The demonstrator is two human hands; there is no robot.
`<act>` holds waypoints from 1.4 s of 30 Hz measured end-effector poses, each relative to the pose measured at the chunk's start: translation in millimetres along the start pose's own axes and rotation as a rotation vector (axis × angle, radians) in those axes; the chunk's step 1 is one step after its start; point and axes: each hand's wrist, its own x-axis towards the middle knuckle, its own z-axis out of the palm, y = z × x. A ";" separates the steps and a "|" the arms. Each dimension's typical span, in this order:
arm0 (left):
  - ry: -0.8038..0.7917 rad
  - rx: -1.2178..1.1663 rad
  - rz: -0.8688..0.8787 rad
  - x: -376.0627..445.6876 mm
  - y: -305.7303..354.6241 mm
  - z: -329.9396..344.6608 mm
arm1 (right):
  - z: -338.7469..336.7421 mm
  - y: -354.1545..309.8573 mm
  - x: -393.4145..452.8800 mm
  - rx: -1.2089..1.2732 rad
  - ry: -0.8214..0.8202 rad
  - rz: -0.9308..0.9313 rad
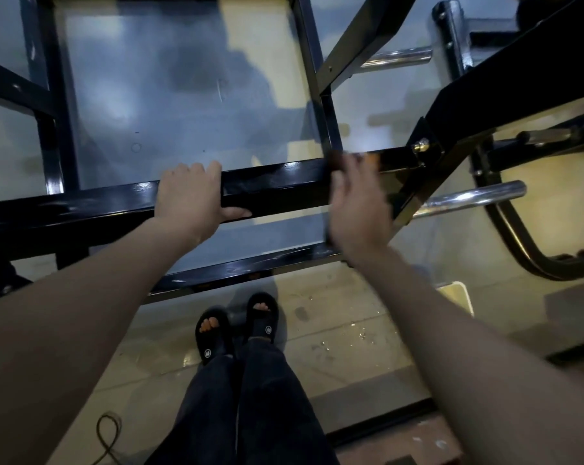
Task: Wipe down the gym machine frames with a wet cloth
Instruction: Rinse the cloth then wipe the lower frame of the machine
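The black gym machine frame [283, 182] runs across the view at waist height, glossy and wet-looking. My left hand [191, 193] grips its top horizontal bar, fingers over the far edge and thumb on the near face. To the right, my right hand [357, 203] is motion-blurred and holds a dark cloth [338, 161] against the same bar, near the joint with a brass bolt [420, 146]. Only the cloth's dark edge shows, past the fingers and along the thumb side.
A lower black rail [243, 268] runs below the bar, just ahead of my sandalled feet [238, 325]. Chrome pegs [475, 198] stick out at the right beside a curved black tube [518, 243]. More uprights and diagonal beams stand behind. A thin cord [107, 437] lies on the floor.
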 end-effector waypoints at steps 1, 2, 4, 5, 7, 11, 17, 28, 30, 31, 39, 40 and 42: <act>0.008 -0.008 0.001 -0.1 -0.2 1.5 | 8.7 -14.6 -14.5 0.033 -0.058 -0.109; 0.022 -0.023 -0.003 1.0 -0.1 2.3 | 14.6 -24.8 -25.5 0.057 -0.131 -0.241; 0.047 -0.044 -0.005 1.9 -0.6 3.0 | 13.5 -24.6 -29.4 0.038 -0.195 -0.492; 0.056 -0.039 -0.003 1.6 -0.7 3.8 | 7.7 -14.9 -20.8 -0.006 -0.204 -0.563; 0.065 -0.016 0.002 1.1 -0.1 4.6 | -7.5 13.7 0.5 -0.065 -0.186 -0.559; 0.051 -0.005 -0.006 -0.7 -1.6 7.2 | -31.4 53.6 33.7 -0.027 0.020 0.026; 0.042 -0.027 -0.008 1.5 -1.0 6.9 | 18.1 -40.1 -11.9 0.078 -0.102 -0.132; -0.002 0.022 -0.017 -0.7 2.4 4.4 | -17.9 28.9 36.7 -0.047 0.016 0.156; -0.005 0.018 -0.025 -1.3 3.2 3.1 | -2.3 -0.8 20.4 -0.014 0.042 0.137; -0.009 0.002 -0.031 -1.9 3.6 2.6 | 5.6 -19.2 8.2 0.017 0.023 0.066; -0.010 -0.052 -0.037 1.5 1.7 4.0 | 8.5 -27.5 -9.1 -0.035 -0.235 -0.493; -0.009 -0.038 -0.037 1.1 2.1 3.8 | -0.1 -11.7 5.4 -0.035 -0.220 -0.417; -0.001 0.000 -0.029 0.8 2.5 5.8 | -17.6 18.8 32.4 -0.016 -0.113 -0.145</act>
